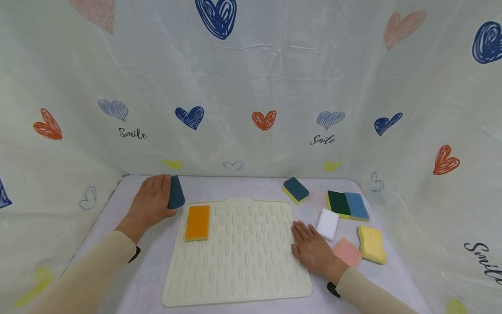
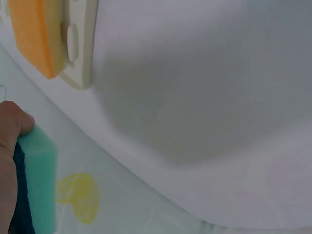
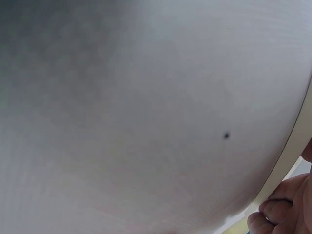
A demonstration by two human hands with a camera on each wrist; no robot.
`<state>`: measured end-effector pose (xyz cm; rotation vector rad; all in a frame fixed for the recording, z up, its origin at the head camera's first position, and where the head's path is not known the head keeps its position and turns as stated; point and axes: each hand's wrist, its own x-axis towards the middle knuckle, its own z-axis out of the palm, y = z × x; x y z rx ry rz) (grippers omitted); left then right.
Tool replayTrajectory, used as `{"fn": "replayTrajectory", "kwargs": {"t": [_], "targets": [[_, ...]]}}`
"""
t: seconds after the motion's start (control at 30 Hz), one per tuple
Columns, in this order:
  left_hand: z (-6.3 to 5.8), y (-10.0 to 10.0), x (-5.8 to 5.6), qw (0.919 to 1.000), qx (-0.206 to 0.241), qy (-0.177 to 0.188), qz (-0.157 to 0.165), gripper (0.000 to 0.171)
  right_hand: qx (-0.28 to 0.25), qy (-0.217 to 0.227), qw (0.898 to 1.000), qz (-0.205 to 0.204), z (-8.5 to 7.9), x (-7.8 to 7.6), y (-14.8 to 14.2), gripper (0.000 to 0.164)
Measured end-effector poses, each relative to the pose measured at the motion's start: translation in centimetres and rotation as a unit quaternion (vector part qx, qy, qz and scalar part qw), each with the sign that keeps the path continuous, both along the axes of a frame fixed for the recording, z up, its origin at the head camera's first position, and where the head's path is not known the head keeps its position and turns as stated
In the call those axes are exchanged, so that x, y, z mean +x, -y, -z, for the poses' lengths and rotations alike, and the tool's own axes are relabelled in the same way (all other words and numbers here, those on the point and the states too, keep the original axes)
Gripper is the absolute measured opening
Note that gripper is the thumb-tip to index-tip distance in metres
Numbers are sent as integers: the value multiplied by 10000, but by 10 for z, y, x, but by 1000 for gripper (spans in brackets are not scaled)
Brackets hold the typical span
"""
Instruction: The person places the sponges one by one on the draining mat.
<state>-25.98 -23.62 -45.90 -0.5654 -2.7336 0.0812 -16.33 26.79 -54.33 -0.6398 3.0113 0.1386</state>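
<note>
My left hand (image 1: 150,203) grips a dark blue-and-teal sponge (image 1: 175,192) on edge, just off the back left corner of the cream ribbed mat (image 1: 243,261). The left wrist view shows the sponge's teal side (image 2: 39,180) under my thumb. An orange sponge (image 1: 198,222) lies flat on the mat's back left part, also seen as the orange sponge (image 2: 34,34) in the left wrist view. My right hand (image 1: 311,248) lies flat, fingers straight, on the mat's right edge, holding nothing. The right wrist view shows only white tabletop and fingertips (image 3: 273,214).
Right of the mat lie loose sponges: a blue-and-yellow one (image 1: 296,190), a dark green one (image 1: 338,203), a light blue one (image 1: 357,206), a white one (image 1: 327,223), a pink one (image 1: 347,252) and a yellow one (image 1: 371,244). Heart-printed cloth walls (image 1: 251,109) enclose the table.
</note>
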Motion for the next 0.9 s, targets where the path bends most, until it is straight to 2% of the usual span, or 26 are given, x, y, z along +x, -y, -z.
{"fn": "replayTrajectory", "kwargs": {"t": [0.33,0.53,0.73,0.9], "targets": [[0,-23,-1,9998,68,182,95,117,-6,-48,10000,-25,1,0,0,63],[-3,-40,1,9984,57,544,112,114,16,-1,10000,2,1,0,0,64],[0,-53,1,9959,121,839,302,111,16,41,10000,35,1,-1,0,64],[2,-64,1,9950,-18,874,488,109,34,53,10000,40,1,-1,0,64]]}}
